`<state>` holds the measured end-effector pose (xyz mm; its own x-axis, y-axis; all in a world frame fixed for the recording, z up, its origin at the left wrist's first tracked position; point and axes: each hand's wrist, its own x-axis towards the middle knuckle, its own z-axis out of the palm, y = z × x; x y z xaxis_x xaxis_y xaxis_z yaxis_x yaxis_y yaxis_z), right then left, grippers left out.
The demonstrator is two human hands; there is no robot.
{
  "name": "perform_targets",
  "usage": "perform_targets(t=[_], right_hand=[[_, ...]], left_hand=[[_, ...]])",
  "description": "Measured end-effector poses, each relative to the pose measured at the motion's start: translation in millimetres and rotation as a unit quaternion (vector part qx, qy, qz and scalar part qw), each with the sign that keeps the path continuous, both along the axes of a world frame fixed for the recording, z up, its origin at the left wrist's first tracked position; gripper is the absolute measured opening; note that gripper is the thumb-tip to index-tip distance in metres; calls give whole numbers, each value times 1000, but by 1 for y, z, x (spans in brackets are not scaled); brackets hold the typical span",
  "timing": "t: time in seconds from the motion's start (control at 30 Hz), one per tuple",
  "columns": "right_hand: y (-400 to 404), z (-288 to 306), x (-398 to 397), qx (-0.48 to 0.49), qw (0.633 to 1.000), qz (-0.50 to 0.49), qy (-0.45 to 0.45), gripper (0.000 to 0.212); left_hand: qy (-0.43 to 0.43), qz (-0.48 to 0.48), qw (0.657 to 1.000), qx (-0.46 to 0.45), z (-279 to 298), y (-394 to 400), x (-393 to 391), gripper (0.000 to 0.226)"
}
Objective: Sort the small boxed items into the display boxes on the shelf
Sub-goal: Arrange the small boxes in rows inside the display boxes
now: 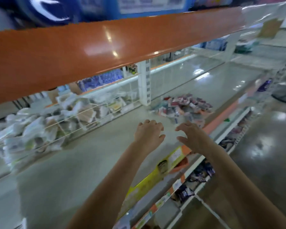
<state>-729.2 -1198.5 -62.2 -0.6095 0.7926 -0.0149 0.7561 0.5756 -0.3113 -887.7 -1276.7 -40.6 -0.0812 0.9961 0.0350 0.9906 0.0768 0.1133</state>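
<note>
Small boxed items (pixel 185 108) are lying in a loose heap of red, pink, white and teal packs on the pale shelf (pixel 92 156), toward its back and to the right of a white slotted upright (pixel 144 83). The heap is blurred, so single boxes and their print are not readable. Both hands are reaching out over the bare middle of the shelf, just short of the heap and apart from it. The left hand (pixel 149 132) is hovering palm down with its fingers loosely curled and holding nothing. The right hand (pixel 192 135) is beside it, near but not touching, with fingers spread and relaxed, also holding nothing. Whether either palm is resting on the shelf surface cannot be told.

To the left, white wire dividers (pixel 69 123) are fencing off compartments stuffed with pale plastic-wrapped packets (pixel 28 131), well apart from the hands. An orange shelf edge (pixel 89 52) is running across the upper part of the view, above the working shelf. Along the front lip, yellow and orange price strips (pixel 157 176) are showing under the right forearm. Dark purple packs (pixel 203 172) are sitting on a lower shelf beneath. A glossy floor (pixel 262 146) is reflecting ceiling lights on the right.
</note>
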Motion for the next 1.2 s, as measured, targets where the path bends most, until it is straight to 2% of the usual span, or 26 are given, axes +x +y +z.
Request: perform_targets(t=[0.23,0.3,0.37,0.43,0.53,0.7,0.9,1.1,1.2], right_hand=[[82,-16,42,9,998,-48,-36,32],[104,-31,48,-11,997,-58,-50,13],[119,-41,50,-13,998,-66,-18,21],[126,-40,51,4,997,-81,10,11],[134,-39,51,1,995,-97,26,29],[148,-40,52,-13,996,-91,14,36],[158,-41,50,-5,998,-54,-26,19],[159,-38,53,17,999,-28,-27,21],[157,-39,55,25,999,-34,-2,22]], left_hand=[[21,25,999,-12,-21,83,1,35],[29,37,999,-10,-24,101,-3,36],[37,49,998,-6,-27,116,-7,38],[46,55,997,-6,-31,130,-9,39],[50,51,997,-4,-40,148,-14,40],[53,55,997,8,-52,165,-19,44],[55,58,996,31,-60,174,-25,42],[115,19,990,73,-58,176,-29,28],[120,10,989,88,-56,173,-32,29]])
